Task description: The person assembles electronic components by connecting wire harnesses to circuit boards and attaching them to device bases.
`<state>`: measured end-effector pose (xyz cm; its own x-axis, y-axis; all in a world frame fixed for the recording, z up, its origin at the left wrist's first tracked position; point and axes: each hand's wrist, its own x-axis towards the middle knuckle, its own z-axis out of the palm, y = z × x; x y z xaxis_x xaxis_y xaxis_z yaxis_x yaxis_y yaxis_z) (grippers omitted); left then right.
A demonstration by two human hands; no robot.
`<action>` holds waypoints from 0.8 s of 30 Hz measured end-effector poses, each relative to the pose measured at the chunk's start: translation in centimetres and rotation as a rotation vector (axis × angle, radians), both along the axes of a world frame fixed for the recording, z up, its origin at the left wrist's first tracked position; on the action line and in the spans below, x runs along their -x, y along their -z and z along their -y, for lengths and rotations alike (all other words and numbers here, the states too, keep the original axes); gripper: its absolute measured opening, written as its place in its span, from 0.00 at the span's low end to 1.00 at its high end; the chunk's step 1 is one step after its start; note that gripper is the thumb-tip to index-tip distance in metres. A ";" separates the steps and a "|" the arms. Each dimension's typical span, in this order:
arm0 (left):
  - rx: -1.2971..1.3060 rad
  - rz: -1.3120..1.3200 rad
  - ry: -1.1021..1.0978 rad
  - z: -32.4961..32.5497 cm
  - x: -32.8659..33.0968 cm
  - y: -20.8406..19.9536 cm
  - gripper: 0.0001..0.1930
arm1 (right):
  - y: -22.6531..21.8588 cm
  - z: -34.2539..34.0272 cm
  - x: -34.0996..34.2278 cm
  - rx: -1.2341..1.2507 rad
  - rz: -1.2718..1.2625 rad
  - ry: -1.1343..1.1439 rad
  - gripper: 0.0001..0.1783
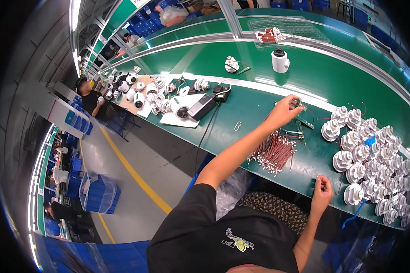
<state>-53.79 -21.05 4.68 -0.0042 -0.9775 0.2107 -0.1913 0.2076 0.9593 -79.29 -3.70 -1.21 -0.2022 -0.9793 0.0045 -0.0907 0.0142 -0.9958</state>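
My left hand [283, 113] reaches across the green workbench, its fingers pinched on what looks like a small green circuit board, mostly hidden by the fingers. More narrow circuit boards [307, 124] with thin wires lie just beside it. Below that hand is a pile of red-brown cables [274, 152] with white connectors. My right hand [322, 193] is closed near the bench's front edge; a tiny pale bit shows at its fingertips, too small to name. To its right stand many white round camera housings [356, 172], some with thin wires, crowded together.
A white cylindrical camera [280, 62] and a white housing with a board [232, 64] stand on the green belt beyond. Leftward lie a black-and-grey device [201, 107], a cord and assorted camera parts. A blue strap [362, 210] hangs over the front edge. Another person [94, 102] works at far left.
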 end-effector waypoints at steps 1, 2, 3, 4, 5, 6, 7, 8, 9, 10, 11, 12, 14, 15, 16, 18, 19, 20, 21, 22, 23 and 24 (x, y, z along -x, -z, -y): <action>-0.034 0.008 -0.028 -0.3 -0.1 0.1 0.22 | 0.1 -0.2 0.0 0.001 0.002 0.012 0.05; -0.038 0.008 -0.026 -0.6 -0.2 0.2 0.22 | 0.3 -0.4 0.1 -0.003 0.002 0.014 0.05; -0.048 0.082 -0.060 -1.0 -0.3 0.3 0.24 | 0.4 -0.6 0.3 0.010 -0.004 0.004 0.05; -0.051 0.157 -0.092 -0.9 -0.5 0.4 0.26 | 0.5 -0.4 0.4 0.028 -0.010 -0.003 0.05; -0.054 0.153 -0.085 -0.9 -0.7 0.9 0.26 | 0.5 -0.5 0.4 0.025 -0.015 0.003 0.05; 0.046 0.255 -0.134 -0.9 -0.6 1.3 0.28 | 0.3 -0.7 0.4 0.013 0.009 0.019 0.05; 0.144 0.350 -0.177 -0.8 -0.4 1.9 0.30 | 0.2 -0.8 0.5 -0.001 0.029 0.040 0.05; 0.252 0.457 -0.203 -0.5 -0.4 2.6 0.30 | 0.4 -0.7 0.5 0.026 -0.023 0.032 0.05; 0.328 0.507 -0.231 -0.1 -0.2 3.1 0.30 | 0.4 -0.7 0.9 0.042 -0.090 0.047 0.06; 0.285 0.545 -0.195 -0.7 0.3 0.9 0.30 | -0.5 -0.9 0.9 0.022 -0.115 0.046 0.06; 0.232 0.586 -0.235 -1.8 0.0 0.1 0.30 | -1.8 -0.7 -0.1 0.004 -0.133 0.037 0.07; 0.363 0.615 -0.265 -2.8 -0.6 -0.3 0.27 | -2.0 -0.7 -0.8 0.005 -0.118 0.042 0.08; 0.400 0.772 -0.212 -3.1 -1.3 -0.7 0.20 | -1.8 -0.4 -2.0 0.025 -0.075 0.015 0.07; 0.410 0.828 -0.147 -3.0 -0.5 -0.9 0.16 | -1.8 -0.3 -1.9 0.058 -0.105 0.029 0.06; 0.449 0.865 -0.137 -2.9 1.3 -1.2 0.15 | -2.0 -0.2 -1.6 0.047 -0.099 0.053 0.06; 0.495 0.885 -0.113 -1.9 5.2 -1.8 0.13 | -2.3 0.2 -0.8 0.032 -0.105 0.097 0.06; 0.523 0.896 -0.096 -1.7 6.0 -2.1 0.17 | -2.4 0.1 -1.0 0.046 -0.075 0.096 0.05; 0.554 0.909 -0.084 -1.3 6.7 -2.3 0.21 | -2.6 0.1 -0.9 0.065 -0.043 0.091 0.04; 0.561 0.906 -0.075 -0.4 7.5 -2.2 0.21 | -2.9 0.4 -0.7 0.066 -0.044 0.102 0.04; 0.476 0.769 0.050 0.1 7.9 -1.9 0.26 | -3.2 0.3 -0.9 0.081 -0.066 0.085 0.04; 0.391 0.636 0.157 0.4 8.2 -1.7 0.31 | -3.6 0.2 -1.3 0.101 -0.083 0.055 0.04; 0.467 0.679 0.196 0.6 8.1 -1.3 0.35 | -3.0 -0.1 -1.7 0.111 -0.067 0.014 0.04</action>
